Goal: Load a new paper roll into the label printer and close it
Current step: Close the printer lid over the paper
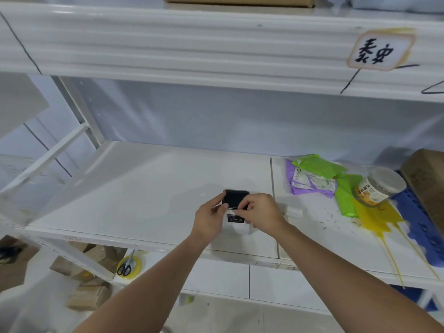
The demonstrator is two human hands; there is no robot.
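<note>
A small white label printer (236,225) stands on the white shelf (144,188), near its front edge. Its dark lid (235,199) is raised and tilted back. My left hand (211,218) grips the printer's left side, thumb at the lid's left edge. My right hand (260,212) has its fingers pinched at the lid's lower right corner, over the opening. Two small white paper rolls (294,211) lie on the shelf just right of my right hand. The inside of the printer is hidden by my fingers.
Purple and green mailer bags (314,179), a clear jar with an orange label (377,187), yellow straps (377,219) and a blue plastic piece (418,224) crowd the shelf's right side. Scissors on a yellow tape roll (128,265) sit below. An upper shelf (216,44) overhangs.
</note>
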